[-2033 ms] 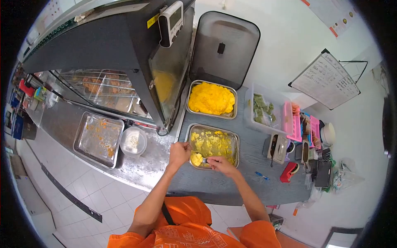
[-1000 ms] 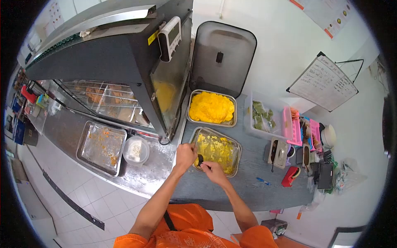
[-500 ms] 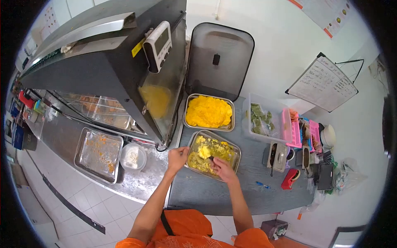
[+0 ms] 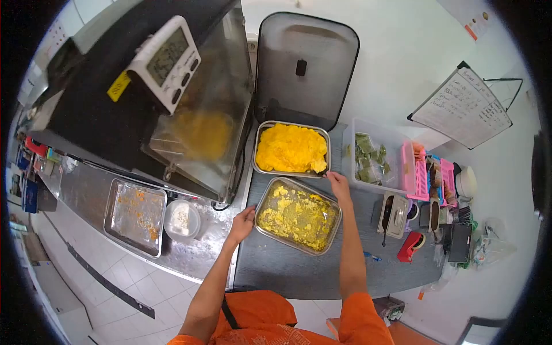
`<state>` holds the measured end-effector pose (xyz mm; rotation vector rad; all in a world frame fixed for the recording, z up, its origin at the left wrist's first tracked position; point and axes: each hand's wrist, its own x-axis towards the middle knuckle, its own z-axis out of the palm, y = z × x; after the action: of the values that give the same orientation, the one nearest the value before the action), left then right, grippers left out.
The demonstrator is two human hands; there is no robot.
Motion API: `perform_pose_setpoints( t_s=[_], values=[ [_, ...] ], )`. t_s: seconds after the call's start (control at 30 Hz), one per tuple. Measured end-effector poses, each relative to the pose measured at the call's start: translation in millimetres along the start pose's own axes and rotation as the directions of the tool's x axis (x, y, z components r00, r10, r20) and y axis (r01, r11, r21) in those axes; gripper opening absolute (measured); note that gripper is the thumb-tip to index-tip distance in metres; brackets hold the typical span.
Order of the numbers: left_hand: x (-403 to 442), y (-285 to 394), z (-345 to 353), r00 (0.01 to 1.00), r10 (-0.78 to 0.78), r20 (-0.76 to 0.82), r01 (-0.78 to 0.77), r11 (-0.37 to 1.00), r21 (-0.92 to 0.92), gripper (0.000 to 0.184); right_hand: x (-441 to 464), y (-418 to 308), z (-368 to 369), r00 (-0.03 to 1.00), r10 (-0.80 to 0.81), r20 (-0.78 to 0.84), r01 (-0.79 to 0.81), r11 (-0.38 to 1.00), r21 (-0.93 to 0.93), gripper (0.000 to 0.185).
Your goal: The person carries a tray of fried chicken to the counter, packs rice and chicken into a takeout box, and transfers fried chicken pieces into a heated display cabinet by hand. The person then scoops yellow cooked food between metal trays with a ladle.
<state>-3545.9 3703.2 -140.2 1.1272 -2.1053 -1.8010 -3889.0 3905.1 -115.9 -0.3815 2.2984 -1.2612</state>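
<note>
My right hand is closed on what looks like a dark-handled spoon, held at the front right corner of the far metal tray. That tray is heaped with bright yellow mashed food; a paler clump lies by the spoon, whose head is mostly hidden. In front of it sits a second metal tray, its bottom thinly covered with yellow scraps. My left hand has its fingers closed at the left rim of this nearer tray.
A dark-rimmed lid leans on the wall behind. Left are a glass-sided cabinet with a timer, a soiled tray and a white tub. Right are a clear bin of green packets, pink baskets and a red tape dispenser.
My right hand has carried the spoon and its yellow clump from the near tray up to the far tray's right corner. The near tray is turned slightly; my left hand stays beside it.
</note>
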Motion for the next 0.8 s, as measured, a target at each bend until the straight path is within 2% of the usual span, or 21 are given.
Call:
perform_pose_setpoints(
  t_s=[0.1, 0.2, 0.27, 0.3, 0.33, 0.4, 0.43, 0.5, 0.53, 0.63, 0.73, 0.77, 0.8],
  values=[
    [-1, 1, 5, 0.998, -0.061, 0.005, 0.061, 0.998, -0.004, 0.045, -10, 18, 7, 0.926, -0.264, -0.271, 0.225, 0.96, -0.165, 0.037],
    [0, 9, 15, 0.977, 0.12, -0.175, -0.106, 0.99, 0.09, 0.038, -78, -6, 5, 0.768, -0.336, -0.545, 0.238, 0.94, -0.244, 0.033],
    [3, 7, 21, 0.97, 0.117, -0.212, -0.089, 0.986, 0.138, 0.037, -132, 3, 9, 0.753, -0.264, -0.603, 0.228, 0.964, -0.137, 0.031],
    [6, 5, 22, 0.965, 0.118, -0.236, -0.081, 0.983, 0.163, 0.037, -152, 30, 17, 0.777, -0.157, -0.609, 0.121, 0.988, -0.1, 0.035],
    [7, 4, 24, 0.981, 0.062, -0.185, -0.042, 0.993, 0.111, 0.036, -172, 59, 22, 0.794, -0.049, -0.606, 0.008, 0.998, -0.07, 0.039],
    [12, 4, 18, 0.994, -0.044, -0.098, 0.045, 0.999, 0.01, 0.035, -205, 72, 30, 0.841, 0.208, -0.5, -0.149, 0.977, 0.156, 0.045],
    [11, -7, 16, 0.999, -0.002, -0.051, 0.0, 0.999, -0.049, 0.03, -218, 73, 36, 0.848, 0.33, -0.414, -0.24, 0.937, 0.254, 0.048],
    [2, -13, 9, 0.994, 0.017, 0.107, 0.0, 0.987, -0.158, 0.021, -234, 64, 35, 0.885, 0.357, -0.3, -0.173, 0.848, 0.501, 0.052],
    [-8, -7, -1, 0.961, -0.111, 0.252, 0.181, 0.943, -0.278, 0.015, -242, 59, 32, 0.896, 0.365, -0.251, -0.144, 0.776, 0.614, 0.054],
    [-31, -9, -17, 0.964, -0.082, 0.253, 0.151, 0.952, -0.266, 0.013, -262, 63, 33, 0.875, 0.425, -0.23, -0.013, 0.497, 0.868, 0.052],
    [-68, -26, -30, 0.993, 0.064, 0.098, -0.022, 0.926, -0.376, 0.01, -282, 108, 48, 0.786, 0.503, -0.36, -0.101, 0.678, 0.728, 0.042],
    [-81, -33, -37, 0.993, 0.109, 0.042, -0.083, 0.911, -0.405, 0.009, -288, 119, 55, 0.814, 0.42, -0.4, -0.099, 0.78, 0.618, 0.037],
    [-99, -39, -50, 0.999, 0.038, 0.033, -0.021, 0.909, -0.417, 0.01, -294, 129, 62, 0.842, 0.331, -0.426, -0.092, 0.866, 0.492, 0.033]
  ],
)
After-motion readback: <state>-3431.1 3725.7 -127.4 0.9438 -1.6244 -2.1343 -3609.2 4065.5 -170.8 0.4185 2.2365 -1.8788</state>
